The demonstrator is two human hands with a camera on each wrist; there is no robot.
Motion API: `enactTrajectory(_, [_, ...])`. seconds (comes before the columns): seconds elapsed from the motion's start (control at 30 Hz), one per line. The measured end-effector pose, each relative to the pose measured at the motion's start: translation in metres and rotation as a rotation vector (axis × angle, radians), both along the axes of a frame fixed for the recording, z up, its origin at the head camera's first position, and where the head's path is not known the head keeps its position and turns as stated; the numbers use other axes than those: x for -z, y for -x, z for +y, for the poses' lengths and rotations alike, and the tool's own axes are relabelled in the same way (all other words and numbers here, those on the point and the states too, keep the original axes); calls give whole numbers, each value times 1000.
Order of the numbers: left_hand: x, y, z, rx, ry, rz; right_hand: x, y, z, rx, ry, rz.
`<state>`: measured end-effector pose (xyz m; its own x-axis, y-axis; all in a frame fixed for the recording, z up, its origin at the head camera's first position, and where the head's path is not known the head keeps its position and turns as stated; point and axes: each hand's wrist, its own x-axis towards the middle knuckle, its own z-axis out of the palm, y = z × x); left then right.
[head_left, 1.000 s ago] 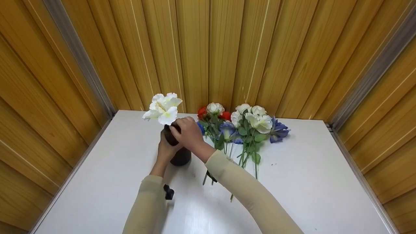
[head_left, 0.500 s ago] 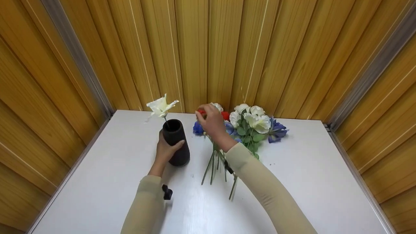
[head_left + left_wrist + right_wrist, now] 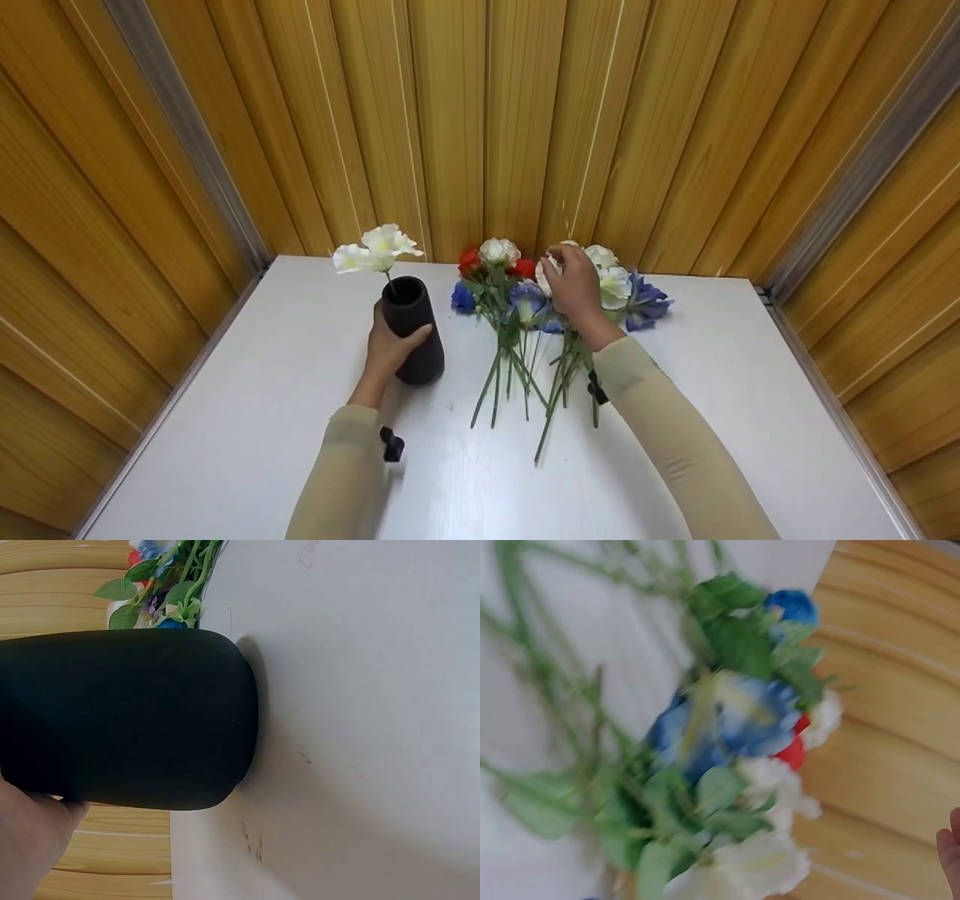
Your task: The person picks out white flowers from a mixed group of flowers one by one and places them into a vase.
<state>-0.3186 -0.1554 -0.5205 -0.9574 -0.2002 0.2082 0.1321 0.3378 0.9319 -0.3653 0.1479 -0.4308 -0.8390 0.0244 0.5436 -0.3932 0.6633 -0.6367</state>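
Note:
My left hand [image 3: 386, 351] grips a tall black vase [image 3: 421, 354] round its side, the thumb across the front. The vase stands slightly tilted on the table; its dark wall [image 3: 135, 720] fills much of the left wrist view. From its mouth leans one stem with a white flower head [image 3: 381, 251]. Over the right-hand bunch of white flowers [image 3: 615, 285] hovers my right hand [image 3: 576, 286], fingers loosely bent, with nothing seen between them. It covers part of those blooms. Only some of its fingertips [image 3: 950, 855] show at the edge of the right wrist view.
Left of the right hand lie red flowers [image 3: 470, 262], a white rose [image 3: 499, 252] and blue flowers [image 3: 528, 301], stems crossing toward the front. A purple-blue flower [image 3: 646, 301] lies far right. A wood-patterned wall [image 3: 517, 127] closes the table's [image 3: 315, 330] back.
The right hand has left the vase mouth and moved right, past the red flowers, to the white bunch. The white flower in the vase has turned. The left hand keeps its hold.

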Motion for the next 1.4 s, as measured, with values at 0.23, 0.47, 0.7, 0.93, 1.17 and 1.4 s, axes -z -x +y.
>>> enactTrajectory(0.23, [-1,0,-1,-11,26,-30,23,-1,48,70,48,-154])
enactTrajectory(0.47, [-1,0,1,-11,32,-8,46,-1,76,116,147,-302])
enactTrajectory(0.7, [0,2,1,6,3,19,62,0,84,103,158,-454])
enactTrajectory(0.93, [-2,3,2,8,13,-59,76,4,88,101,167,-568])
enactTrajectory(1.17, [-1,4,0,2,20,-79,86,6,86,68,262,-679])
enactTrajectory(1.4, [0,3,-1,1,8,-67,99,14,83,17,343,-685])
